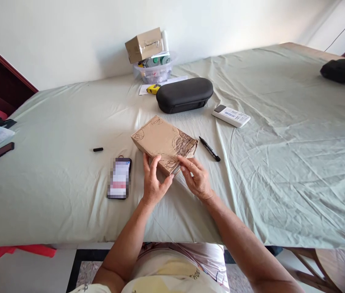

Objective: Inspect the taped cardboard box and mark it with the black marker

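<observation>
Here, box [163, 138] over creased cloth [68, 122]; white wall [71, 36] beyond.

Left hand [153, 184] on box [159, 136] (scribbled) — pen [209, 149] beside

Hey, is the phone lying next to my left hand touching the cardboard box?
Apart. The head view shows a strip of pale green cloth between the right edge of the phone and the cardboard box.

The brown box [160, 138] bears dark, perhaps black, scribbles [185, 144]; the cloth [276, 162] is grey-green.
</observation>
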Tool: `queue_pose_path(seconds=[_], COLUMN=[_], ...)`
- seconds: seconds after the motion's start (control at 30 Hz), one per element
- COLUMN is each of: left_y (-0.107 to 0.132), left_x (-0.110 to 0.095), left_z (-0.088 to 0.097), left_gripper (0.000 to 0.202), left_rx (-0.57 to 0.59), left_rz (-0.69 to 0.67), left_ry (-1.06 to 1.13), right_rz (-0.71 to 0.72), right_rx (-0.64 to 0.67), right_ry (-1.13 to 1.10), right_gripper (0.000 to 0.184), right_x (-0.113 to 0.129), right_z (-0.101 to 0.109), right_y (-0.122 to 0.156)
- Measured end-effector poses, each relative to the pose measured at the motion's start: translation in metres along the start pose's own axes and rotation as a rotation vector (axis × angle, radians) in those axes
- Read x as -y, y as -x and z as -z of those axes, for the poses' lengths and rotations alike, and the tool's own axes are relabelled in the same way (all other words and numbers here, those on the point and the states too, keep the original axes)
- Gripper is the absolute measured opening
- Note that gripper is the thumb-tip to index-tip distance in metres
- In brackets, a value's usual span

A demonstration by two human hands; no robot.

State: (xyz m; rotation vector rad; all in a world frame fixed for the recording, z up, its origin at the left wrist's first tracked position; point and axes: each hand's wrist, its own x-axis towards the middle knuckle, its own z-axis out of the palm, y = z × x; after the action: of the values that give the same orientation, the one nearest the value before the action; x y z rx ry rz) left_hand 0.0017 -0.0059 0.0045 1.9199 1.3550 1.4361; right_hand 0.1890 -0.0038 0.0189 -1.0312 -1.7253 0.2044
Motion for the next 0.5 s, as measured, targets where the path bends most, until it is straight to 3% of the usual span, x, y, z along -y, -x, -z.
queue_pose_path(seconds=[0.17,0.3,0.5], left_y=[0.0,-0.002,-0.004], left_x=[-0.004,-0.008,-0.006], left_z=[0.004,0.008,0.011], left_gripper=[0.052,0.044,0.05], left_rx=[0.108,0.114,0.096], left_rz=[0.038,0.054,0.144], left_ry=[0.102,0.105,0.195], right_rz=[-0.231,-0.403,-0.563], right_rx=[-0.171,-0.277,-0.232], right_ry=[0.166,0.184,0.075], right_gripper=[0.043,0.046,0.044], right_x=[-0.018,-0.026,-0.025], right_z=[0.013,0.018,0.017], right_y=[-0.009,-0.01,-0.011])
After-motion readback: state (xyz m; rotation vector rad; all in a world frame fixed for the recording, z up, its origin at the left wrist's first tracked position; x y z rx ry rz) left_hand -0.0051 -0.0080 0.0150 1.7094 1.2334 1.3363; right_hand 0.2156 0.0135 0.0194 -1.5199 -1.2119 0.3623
